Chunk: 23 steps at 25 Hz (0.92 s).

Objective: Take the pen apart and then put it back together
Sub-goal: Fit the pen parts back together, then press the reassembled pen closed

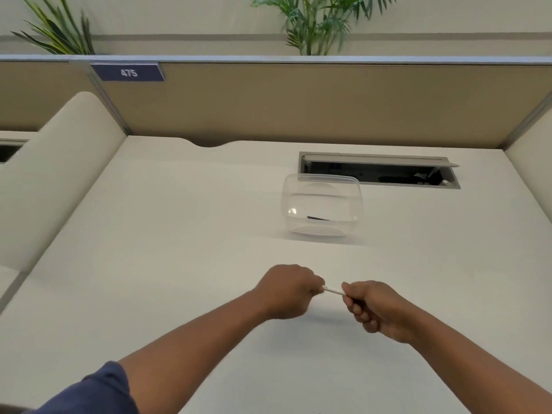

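The left hand (288,289) is closing its grip in a fist around one end of the white pen (334,291), hiding that end entirely. Only a short stretch of barrel is showing between the two grips, above the pale counter (167,234). The right hand (378,309) is pinching the other end, its curled fingers covering the rest. Beyond the grips, a clear container (322,204) is sitting on the counter, holding a dark sliver too small to make out.

Both forearms reached forward, converging. The left hand (286,289) was fisted, knuckles up; the right hand (378,309) curled, fingers (357,309) folded inward. Both gripped the pen (334,290) between them, a short gap apart.
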{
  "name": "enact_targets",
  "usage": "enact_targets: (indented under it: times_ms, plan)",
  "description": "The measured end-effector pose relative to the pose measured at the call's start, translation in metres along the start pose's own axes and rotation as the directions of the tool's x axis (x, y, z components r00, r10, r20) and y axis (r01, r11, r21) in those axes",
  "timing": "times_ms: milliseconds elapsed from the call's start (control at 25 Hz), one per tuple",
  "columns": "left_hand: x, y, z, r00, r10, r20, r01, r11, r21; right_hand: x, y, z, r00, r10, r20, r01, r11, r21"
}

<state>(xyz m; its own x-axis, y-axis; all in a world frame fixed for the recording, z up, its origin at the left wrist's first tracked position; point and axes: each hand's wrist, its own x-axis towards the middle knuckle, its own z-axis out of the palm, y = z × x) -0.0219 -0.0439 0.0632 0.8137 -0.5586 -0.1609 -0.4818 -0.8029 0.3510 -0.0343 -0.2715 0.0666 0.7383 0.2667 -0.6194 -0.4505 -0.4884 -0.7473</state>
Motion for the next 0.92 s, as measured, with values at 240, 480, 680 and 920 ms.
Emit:
enact_targets:
  times_ms: [240, 480, 680, 920]
  plan:
    - [0.000, 0.000, -0.005, 0.991, -0.065, 0.117, 0.075, 0.993, -0.087, 0.021, 0.017, 0.004, 0.867, -0.435, -0.242, 0.291, 0.838, -0.462]
    - [0.004, -0.026, 0.000, 0.992, -0.128, 0.001, 0.126, 0.979, -0.161, 0.049, 0.050, -0.020, 0.830, -0.443, -0.338, 0.228, 0.823, -0.521]
    - [0.011, -0.046, 0.027, 0.987, -0.161, -0.022, 0.151, 0.961, -0.231, 0.032, 0.033, -0.011, 0.825, -0.447, -0.346, 0.230, 0.825, -0.516]
    - [0.014, -0.048, 0.042, 0.975, -0.217, -0.042, 0.200, 0.947, -0.252, 0.048, 0.042, -0.004, 0.865, -0.405, -0.296, 0.170, 0.792, -0.586]
